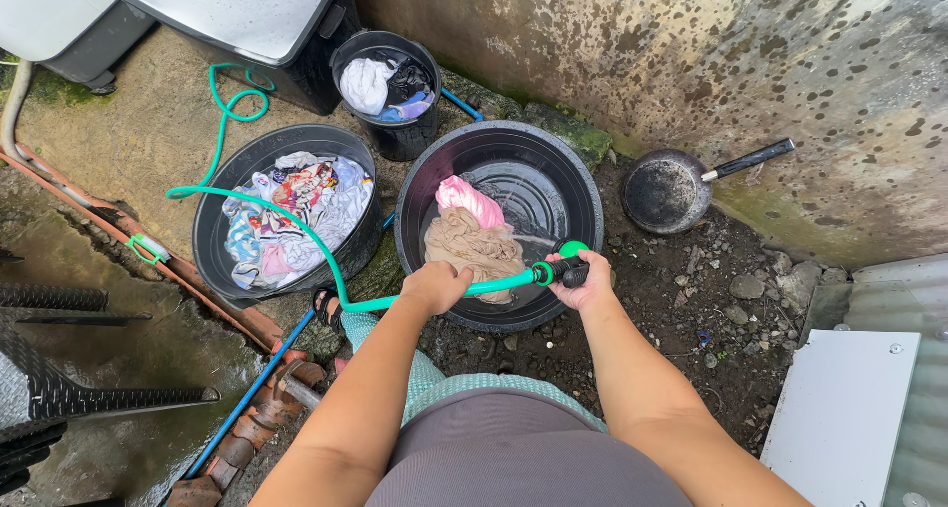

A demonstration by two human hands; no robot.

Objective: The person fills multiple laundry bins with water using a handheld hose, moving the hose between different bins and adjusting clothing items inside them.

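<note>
My right hand (590,281) grips the black and green nozzle (565,265) of a green hose (296,221) over the near rim of a round black basin (583,186). My left hand (434,285) is closed around the hose just behind the nozzle. Inside the basin lie a pink cloth (469,201) and a tan cloth (474,248) in shallow water.
A second black basin (212,206) full of mixed clothes stands at the left. A black bucket (395,137) with clothes sits behind, by a dark bin (247,13). A frying pan (667,191) lies on the dirt at the stained wall. A white panel (839,413) lies lower right; pipes run lower left.
</note>
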